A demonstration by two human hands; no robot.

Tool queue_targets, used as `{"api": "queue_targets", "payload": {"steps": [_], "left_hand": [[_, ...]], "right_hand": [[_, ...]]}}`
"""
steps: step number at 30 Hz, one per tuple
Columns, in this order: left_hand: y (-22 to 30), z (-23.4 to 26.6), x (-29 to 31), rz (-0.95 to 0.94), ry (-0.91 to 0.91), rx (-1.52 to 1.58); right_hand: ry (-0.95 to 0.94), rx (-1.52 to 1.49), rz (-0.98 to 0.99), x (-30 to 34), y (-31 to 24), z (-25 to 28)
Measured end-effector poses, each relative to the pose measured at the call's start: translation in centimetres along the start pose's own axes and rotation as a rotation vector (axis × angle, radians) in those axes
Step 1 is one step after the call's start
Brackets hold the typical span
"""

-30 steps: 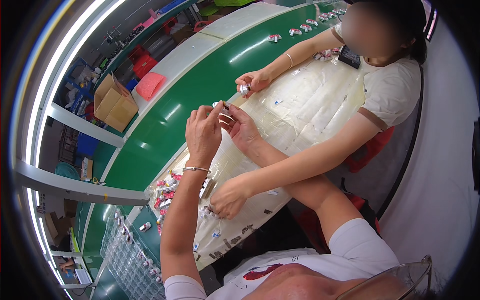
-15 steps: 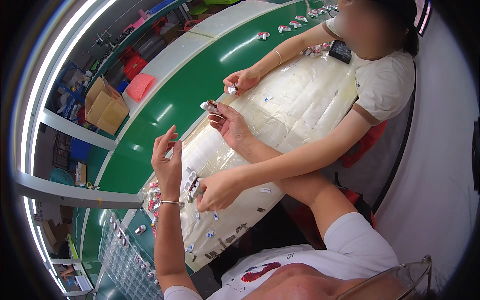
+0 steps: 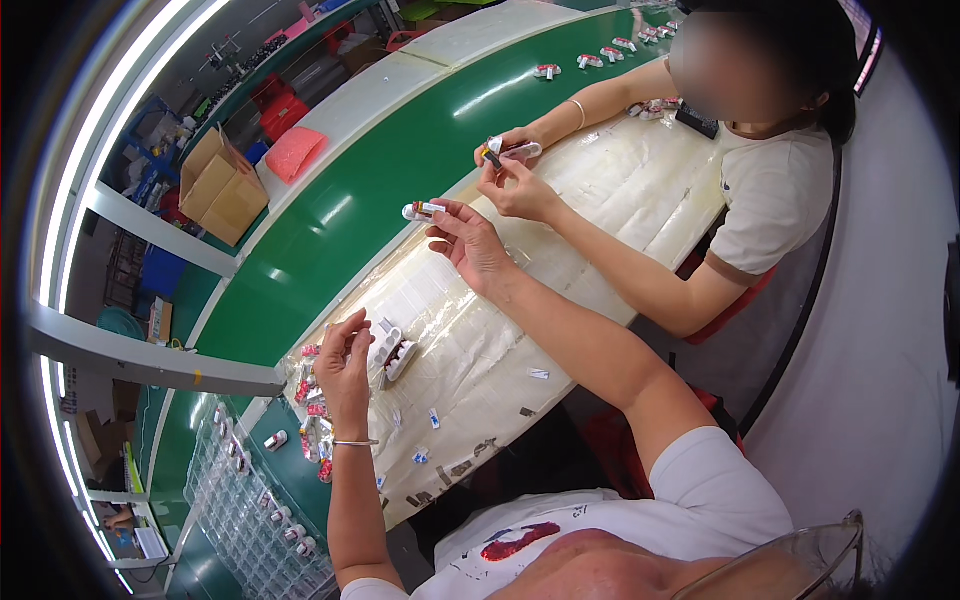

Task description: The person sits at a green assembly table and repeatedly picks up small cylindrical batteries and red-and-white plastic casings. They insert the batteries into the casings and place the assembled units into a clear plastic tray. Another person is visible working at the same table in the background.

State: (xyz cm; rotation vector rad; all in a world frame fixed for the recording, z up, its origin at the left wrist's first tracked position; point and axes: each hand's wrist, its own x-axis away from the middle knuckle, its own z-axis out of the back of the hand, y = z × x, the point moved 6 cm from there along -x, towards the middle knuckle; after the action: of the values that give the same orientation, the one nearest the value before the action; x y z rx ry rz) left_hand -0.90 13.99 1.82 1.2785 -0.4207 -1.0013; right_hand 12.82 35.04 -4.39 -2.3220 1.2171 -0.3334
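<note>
My right hand (image 3: 468, 248) is raised over the paper-covered bench, thumb and fingers pinching a small white plastic device (image 3: 424, 211) with a reddish-brown strip. Lower left, my left hand (image 3: 343, 370) is loosely bent with fingers parted, and nothing visible is in it. Beside its fingertips, a white lobed holder (image 3: 392, 352) with dark red pieces along its side rests on the bench. Under and beside the left wrist lies a pile of small red-and-white devices (image 3: 315, 430), partly covered by the hand and forearm.
To the right, a co-worker's hands (image 3: 515, 180) hold a white device and a dark piece. A green conveyor belt (image 3: 330, 215) runs past the bench, carrying several devices. A clear compartment tray (image 3: 250, 500) lies lower left, near a metal post (image 3: 150, 355). A cardboard box (image 3: 222, 190) stands beyond.
The co-worker's hand has drawn back from the white holder to the other hand. My left hand has lowered toward the holder, its fingers bending. My right hand still holds its device.
</note>
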Motion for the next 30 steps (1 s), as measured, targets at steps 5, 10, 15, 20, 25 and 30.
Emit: {"api": "queue_targets", "payload": {"steps": [5, 10, 15, 20, 25, 30], "left_hand": [[0.1, -1.3, 2.7, -0.040, 0.022, -0.019], [0.9, -3.2, 4.3, -0.068, 0.011, -0.107], [0.1, -3.2, 4.4, -0.066, 0.036, -0.104], [0.0, -3.3, 4.5, -0.114, 0.058, -0.121], [-0.2, -3.3, 4.6, -0.122, 0.064, -0.149], [-0.4, -3.2, 4.7, -0.114, 0.074, -0.135]], "right_hand": [[-0.035, 0.004, -0.015, 0.0, 0.2, -0.1], [-0.056, 0.008, -0.022, -0.2, 0.5, -0.1], [-0.109, 0.063, -0.070, 0.4, 1.2, -1.0], [-0.149, 0.102, -0.113, 0.4, 1.6, -1.2], [-0.180, 0.133, -0.139, 0.6, 2.0, -1.4], [-0.182, 0.144, -0.140, 1.1, 1.7, -1.9]]}}
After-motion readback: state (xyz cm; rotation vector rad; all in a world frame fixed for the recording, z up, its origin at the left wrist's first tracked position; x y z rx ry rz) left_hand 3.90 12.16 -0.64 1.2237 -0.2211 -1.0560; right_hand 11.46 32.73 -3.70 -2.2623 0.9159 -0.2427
